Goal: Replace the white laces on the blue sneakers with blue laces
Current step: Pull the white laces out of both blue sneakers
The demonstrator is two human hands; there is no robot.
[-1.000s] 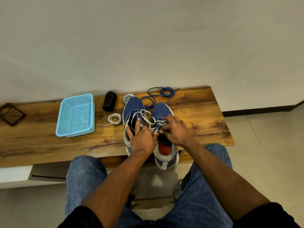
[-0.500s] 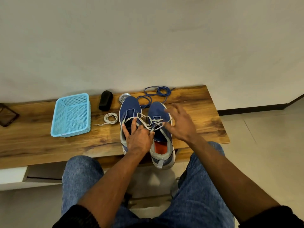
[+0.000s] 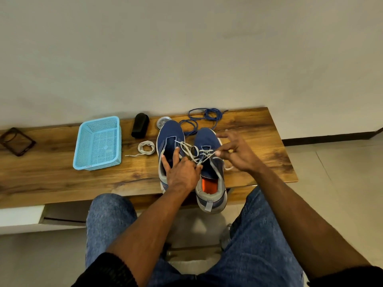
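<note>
Two blue sneakers stand side by side on the wooden bench [image 3: 259,162], toes toward the wall. The left sneaker [image 3: 170,131] has no lace in its eyelets. My left hand [image 3: 181,169] rests across both shoes, two fingers lying in the left shoe's opening and others on the right shoe's tongue. The right sneaker [image 3: 207,139] carries a white lace [image 3: 204,155], partly loosened. My right hand [image 3: 236,152] pinches a strand of that lace and holds it out to the right. Blue laces [image 3: 204,117] lie tangled behind the shoes. A coiled white lace [image 3: 146,147] lies left of them.
A light blue mesh basket [image 3: 98,123] sits left of the coiled lace. A black cylinder [image 3: 140,125] and a small round tin [image 3: 162,122] stand near the wall. A dark case [image 3: 16,140] lies at far left. My knees are under the bench's front edge.
My right hand left the right shoe's eyelets and moved right, drawing a strand of white lace out with it. My left hand stayed on the shoes.
</note>
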